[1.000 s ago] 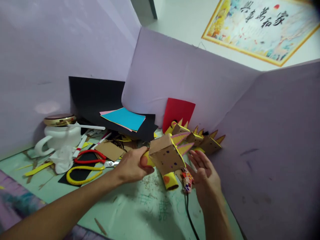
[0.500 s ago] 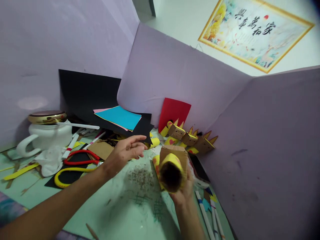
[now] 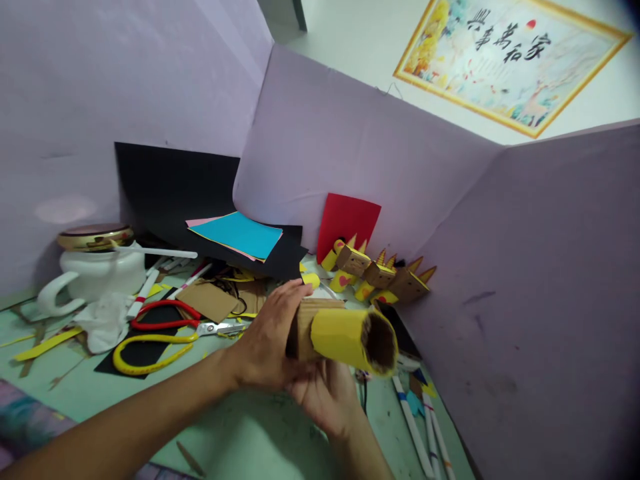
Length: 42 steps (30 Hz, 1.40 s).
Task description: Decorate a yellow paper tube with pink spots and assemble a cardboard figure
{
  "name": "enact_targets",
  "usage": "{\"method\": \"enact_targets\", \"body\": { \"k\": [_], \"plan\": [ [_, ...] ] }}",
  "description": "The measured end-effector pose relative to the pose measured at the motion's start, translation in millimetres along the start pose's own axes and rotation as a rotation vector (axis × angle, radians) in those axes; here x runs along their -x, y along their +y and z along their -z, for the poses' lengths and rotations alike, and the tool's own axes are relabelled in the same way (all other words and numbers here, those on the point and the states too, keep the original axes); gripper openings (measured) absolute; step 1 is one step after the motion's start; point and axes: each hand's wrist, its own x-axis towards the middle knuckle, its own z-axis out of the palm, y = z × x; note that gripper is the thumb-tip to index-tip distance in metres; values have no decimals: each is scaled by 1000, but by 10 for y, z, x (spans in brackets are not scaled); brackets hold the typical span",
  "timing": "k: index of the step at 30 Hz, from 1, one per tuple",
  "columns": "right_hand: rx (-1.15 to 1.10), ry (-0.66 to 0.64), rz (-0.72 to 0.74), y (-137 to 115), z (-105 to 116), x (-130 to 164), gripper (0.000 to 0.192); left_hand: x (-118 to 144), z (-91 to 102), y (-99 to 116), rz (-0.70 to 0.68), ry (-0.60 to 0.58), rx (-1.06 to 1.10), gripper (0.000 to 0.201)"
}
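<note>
A cardboard craft figure (image 3: 345,337) is raised above the table, a brown corrugated box with a yellow paper-covered tube whose open end points right. My left hand (image 3: 273,333) wraps round the left side of the box. From below, my right hand (image 3: 327,393) grips it too, some fingers hidden behind the cardboard and my left hand. Scissors (image 3: 165,337) with one red and one yellow handle lie left of my hands, blades partly tucked near my left wrist. Behind the figure stand several finished-looking cardboard figures (image 3: 383,270) with yellow horns.
A white mug (image 3: 103,273) with a gold-rimmed lid stands at the left beside crumpled tissue (image 3: 105,323). Blue paper (image 3: 240,235) tops a stack on black card (image 3: 175,193). Red card (image 3: 347,223) leans on the purple partition (image 3: 360,140). White markers (image 3: 413,427) lie at the right.
My left hand has moved right and closed on the box. The figure has turned, so its tube end now points right instead of toward me.
</note>
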Motion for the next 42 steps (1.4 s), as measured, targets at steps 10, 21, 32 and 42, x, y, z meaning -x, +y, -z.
{"method": "enact_targets", "body": {
  "k": [10,21,32,42],
  "plan": [
    [148,380,-130,-548,538,323,32,-62,219,-156,473,-160,584,103],
    [-52,434,197,-411,129,-134,77,79,-109,-129,421,-326,425,90],
    [-2,250,253,-540,178,-127,31,-43,-8,53,360,-307,354,84],
    [197,166,218,-611,231,-97,39,1,45,-31,369,-386,481,89]
  ]
}}
